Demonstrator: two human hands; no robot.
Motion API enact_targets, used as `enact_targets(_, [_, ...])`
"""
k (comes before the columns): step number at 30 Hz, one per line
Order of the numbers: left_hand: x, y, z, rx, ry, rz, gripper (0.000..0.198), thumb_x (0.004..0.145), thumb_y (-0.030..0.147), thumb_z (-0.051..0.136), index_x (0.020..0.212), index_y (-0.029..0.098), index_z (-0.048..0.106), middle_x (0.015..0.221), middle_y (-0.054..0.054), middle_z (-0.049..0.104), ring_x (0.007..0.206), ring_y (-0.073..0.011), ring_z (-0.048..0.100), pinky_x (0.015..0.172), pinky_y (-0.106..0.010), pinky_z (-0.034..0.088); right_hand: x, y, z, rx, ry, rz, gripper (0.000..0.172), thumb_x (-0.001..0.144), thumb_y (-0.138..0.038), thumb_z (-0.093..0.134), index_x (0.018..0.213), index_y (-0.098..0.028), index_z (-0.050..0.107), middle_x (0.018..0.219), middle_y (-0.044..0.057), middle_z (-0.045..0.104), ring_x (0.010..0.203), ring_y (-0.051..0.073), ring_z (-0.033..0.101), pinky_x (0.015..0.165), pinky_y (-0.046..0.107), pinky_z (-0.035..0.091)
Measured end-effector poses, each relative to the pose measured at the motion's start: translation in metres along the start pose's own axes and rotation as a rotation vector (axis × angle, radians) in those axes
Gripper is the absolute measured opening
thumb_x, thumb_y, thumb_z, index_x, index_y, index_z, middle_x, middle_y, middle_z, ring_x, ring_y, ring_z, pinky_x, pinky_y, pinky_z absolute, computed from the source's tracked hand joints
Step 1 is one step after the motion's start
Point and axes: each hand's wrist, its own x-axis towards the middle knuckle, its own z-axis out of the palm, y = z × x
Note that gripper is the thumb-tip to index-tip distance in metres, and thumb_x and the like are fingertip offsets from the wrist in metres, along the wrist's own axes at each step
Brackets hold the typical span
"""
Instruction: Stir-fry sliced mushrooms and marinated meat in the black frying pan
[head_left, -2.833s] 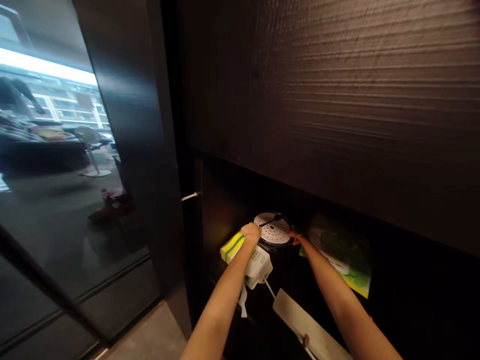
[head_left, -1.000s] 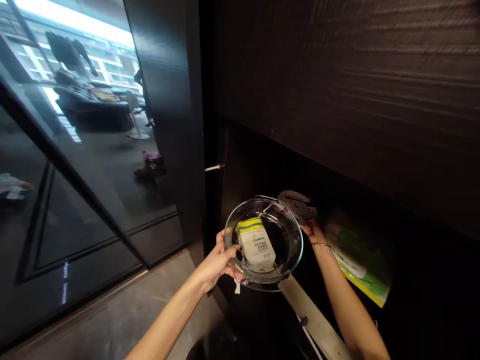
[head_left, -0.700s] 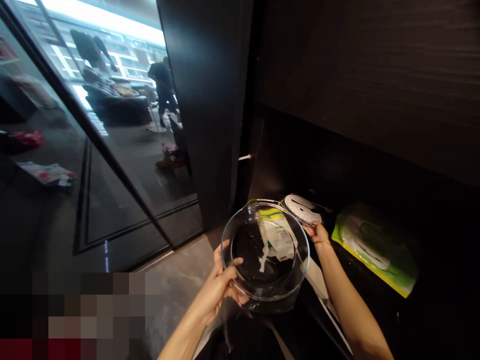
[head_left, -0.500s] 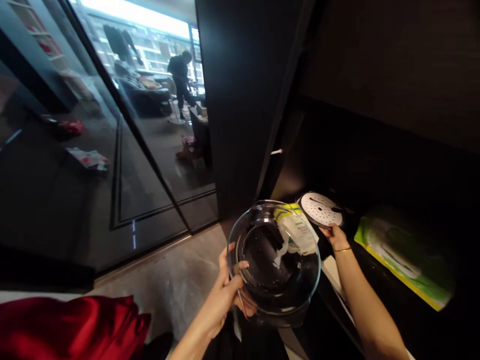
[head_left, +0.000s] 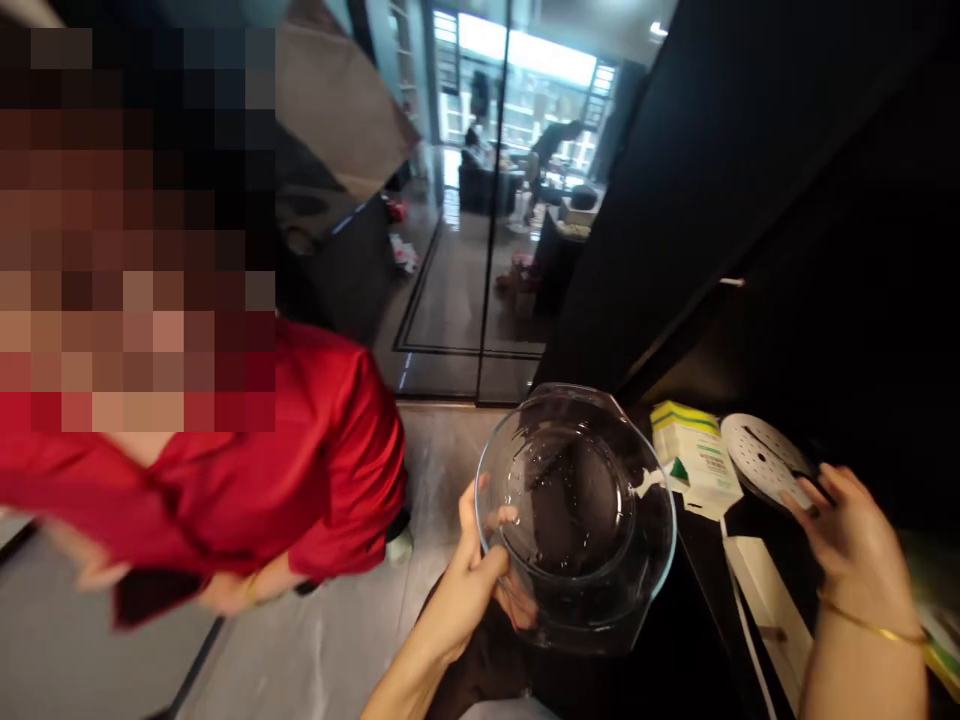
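Round glass bowl (head_left: 574,515) — clear, glossy, faintly blue-edged

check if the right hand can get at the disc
Most likely yes: the right hand is open beside the disc, nothing seems to stand between them, and the left hand holds the bowl.

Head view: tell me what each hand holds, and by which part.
The left hand holds the glass bowl by its near left side. The right hand, fingers spread by the white disc, holds nothing.
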Motion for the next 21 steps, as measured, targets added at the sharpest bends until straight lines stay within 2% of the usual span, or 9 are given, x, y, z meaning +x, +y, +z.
enact_targets(1, [-0.017,-0.010,-0.003,-0.043,0.031,0.031,0.095,0.071,0.032,0.055,0.139,0.048,-0.010,0.136,-0.009,0.040,0.046,-0.0089,0.060,0.039,-0.027,0.051,-0.028,-0.005,0.012,-0.013,-0.202,0.019,0.029,0.068,-0.033,0.069,0.097,-0.032,0.065,0.128,0.010,0.054,0.107,0.025,0.057,0.081,0.043,0.051])
enact_targets(3, [-0.053,-0.030,-0.010,-0.125,0.109,0.087,0.095,0.070,0.028,0.055,0.140,0.047,-0.005,0.137,-0.010,0.040,0.046,-0.0084,0.060,0.039,-0.025,0.050,-0.088,-0.002,0.039,-0.103,-0.697,0.167,0.053,0.066,-0.041,0.071,0.117,-0.031,0.060,0.129,0.014,0.053,0.110,0.031,0.056,0.088,0.053,0.047])
enact_targets(6, [-0.119,-0.062,-0.028,-0.230,0.246,0.153,0.096,0.067,0.022,0.054,0.141,0.046,-0.002,0.136,-0.010,0.042,0.048,-0.0078,0.060,0.037,-0.021,0.048,-0.175,0.024,0.074,-0.169,-1.242,0.571,0.072,0.062,-0.047,0.073,0.127,-0.026,0.053,0.128,0.019,0.053,0.110,0.038,0.055,0.087,0.059,0.043])
enact_targets(9, [-0.196,-0.097,-0.047,-0.307,0.418,0.216,0.096,0.066,0.019,0.052,0.142,0.045,-0.001,0.137,-0.011,0.041,0.049,-0.0093,0.062,0.035,-0.019,0.046,-0.251,0.057,0.093,-0.261,-1.609,0.834,0.078,0.061,-0.051,0.070,0.132,-0.026,0.048,0.127,0.019,0.054,0.112,0.040,0.054,0.085,0.060,0.042])
enact_targets(12, [-0.278,-0.143,-0.065,-0.340,0.639,0.276,0.092,0.067,0.021,0.050,0.143,0.041,0.003,0.138,-0.014,0.041,0.045,-0.0091,0.061,0.032,-0.018,0.043,-0.335,0.090,0.099,-0.469,-1.893,0.835,0.083,0.062,-0.030,0.073,0.137,-0.037,0.038,0.123,0.011,0.058,0.110,0.034,0.056,0.089,0.056,0.042])
enact_targets(14, [-0.335,-0.184,-0.076,-0.335,0.861,0.309,0.086,0.070,0.021,0.047,0.145,0.036,0.007,0.135,-0.016,0.044,0.041,-0.0079,0.059,0.028,-0.017,0.037,-0.404,0.111,0.088,-0.570,-2.045,0.820,0.088,0.062,-0.021,0.070,0.139,-0.041,0.031,0.119,0.007,0.060,0.108,0.031,0.058,0.089,0.055,0.043])
enact_targets(17, [-0.424,-0.255,-0.085,-0.324,1.251,0.300,0.076,0.075,0.020,0.042,0.145,0.029,0.016,0.125,-0.014,0.055,0.033,-0.0050,0.049,0.027,-0.018,0.030,-0.519,0.141,0.045,-0.644,-2.232,0.850,0.090,0.062,-0.017,0.063,0.141,-0.041,0.027,0.115,0.006,0.061,0.106,0.029,0.059,0.088,0.053,0.045])
enact_targets(19, [-0.486,-0.305,-0.086,-0.293,1.514,0.240,0.063,0.078,0.020,0.041,0.140,0.024,0.031,0.113,-0.011,0.063,0.040,-0.0083,0.054,0.035,-0.020,0.038,-0.596,0.161,0.004,-0.718,-2.342,0.866,0.090,0.061,-0.016,0.060,0.141,-0.039,0.027,0.114,0.006,0.062,0.105,0.029,0.060,0.087,0.052,0.046])
enact_targets(21, [-0.550,-0.354,-0.084,-0.219,1.797,0.109,0.045,0.082,0.021,0.043,0.127,0.020,0.048,0.104,-0.010,0.067,0.063,-0.0163,0.065,0.055,-0.024,0.049,-0.674,0.179,-0.042,-0.813,-2.432,0.863,0.090,0.061,-0.015,0.057,0.142,-0.039,0.026,0.112,0.005,0.063,0.104,0.029,0.061,0.087,0.053,0.047])
